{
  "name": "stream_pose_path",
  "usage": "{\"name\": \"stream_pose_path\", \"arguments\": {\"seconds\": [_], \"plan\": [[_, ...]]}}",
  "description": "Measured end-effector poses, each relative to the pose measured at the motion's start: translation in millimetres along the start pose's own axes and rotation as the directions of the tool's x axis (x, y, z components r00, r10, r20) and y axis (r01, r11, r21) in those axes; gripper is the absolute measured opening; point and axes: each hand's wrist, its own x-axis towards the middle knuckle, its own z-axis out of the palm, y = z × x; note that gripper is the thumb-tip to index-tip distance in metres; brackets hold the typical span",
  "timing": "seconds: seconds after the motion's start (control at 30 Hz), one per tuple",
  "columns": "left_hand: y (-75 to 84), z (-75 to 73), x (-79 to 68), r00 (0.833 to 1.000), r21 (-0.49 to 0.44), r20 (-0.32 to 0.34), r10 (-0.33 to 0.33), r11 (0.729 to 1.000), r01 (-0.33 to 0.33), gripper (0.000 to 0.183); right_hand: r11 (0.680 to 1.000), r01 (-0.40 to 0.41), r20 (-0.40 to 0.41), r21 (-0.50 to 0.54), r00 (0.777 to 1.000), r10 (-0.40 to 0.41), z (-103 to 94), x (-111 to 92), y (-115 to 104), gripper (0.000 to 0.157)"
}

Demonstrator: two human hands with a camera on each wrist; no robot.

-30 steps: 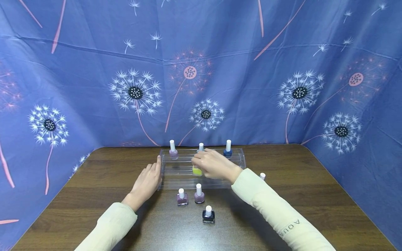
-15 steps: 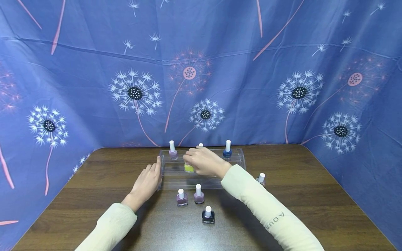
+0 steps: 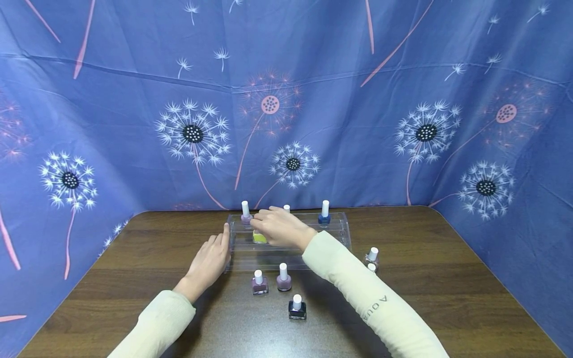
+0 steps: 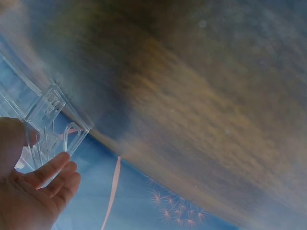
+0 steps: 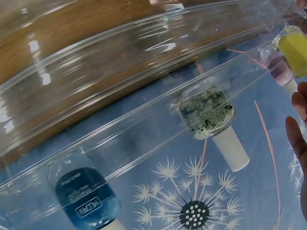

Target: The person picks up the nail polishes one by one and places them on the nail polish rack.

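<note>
My right hand pinches a yellow nail polish bottle near its top, over the middle tier at the left part of a clear stepped rack. The bottle's cap is hidden by the fingers. In the right wrist view, the yellow bottle overlaps a lilac nail polish. My left hand holds the rack's left side panel, index finger stretched along it. From the left wrist, the thumb and fingers of that hand show about the clear panel.
On the rack's back tier stand lilac, glitter-flecked and blue polishes. In front are purple, mauve and black bottles. Right of the rack, a white-capped bottle and another cap show beside my sleeve.
My right hand has moved left along the rack, carrying the yellow nail polish from the middle towards the left side. The left hand has stayed at the rack's side.
</note>
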Motion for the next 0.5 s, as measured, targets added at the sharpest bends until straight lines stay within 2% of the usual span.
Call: {"name": "stream_pose_path", "arguments": {"seconds": [0.5], "plan": [[-1.1,0.8,-0.3,1.000,0.020,-0.010,0.006,1.000,-0.006,0.074,1.000,-0.020,0.066,-0.024,0.998,0.021,16.8,17,-4,0.010]]}}
